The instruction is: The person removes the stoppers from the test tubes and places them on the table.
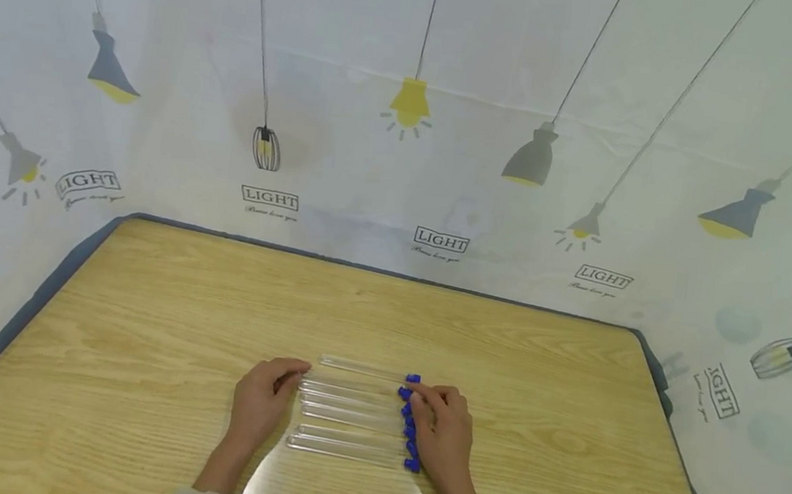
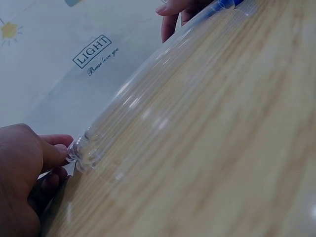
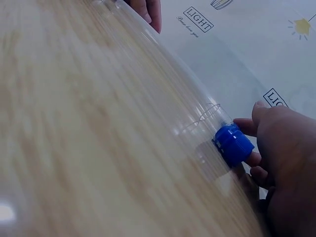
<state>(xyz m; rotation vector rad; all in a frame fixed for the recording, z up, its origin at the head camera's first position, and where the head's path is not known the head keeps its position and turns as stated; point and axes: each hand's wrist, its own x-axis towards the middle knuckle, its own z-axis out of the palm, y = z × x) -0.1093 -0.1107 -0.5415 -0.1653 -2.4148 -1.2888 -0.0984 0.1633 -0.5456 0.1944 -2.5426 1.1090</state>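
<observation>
Several clear test tubes with blue caps lie side by side on the wooden table, rounded ends to the left. My left hand (image 1: 261,399) pinches the rounded end of a test tube (image 1: 351,386) in the middle group between thumb and forefinger. At its other end, my right hand (image 1: 444,432) holds the tube by its blue cap (image 3: 233,144), fingers about it. One test tube (image 1: 363,367) lies apart on the far side. Two more test tubes (image 1: 344,446) lie nearest me, across a small gap. The right hand partly covers some caps in the head view.
The wood-grain tabletop (image 1: 175,320) has a dark blue edge (image 1: 336,260). A pale cloth wall (image 1: 360,47) printed with lamps and the word LIGHT encloses it at the back and sides. Bright light reflects off the table (image 1: 338,493) in front of the tubes.
</observation>
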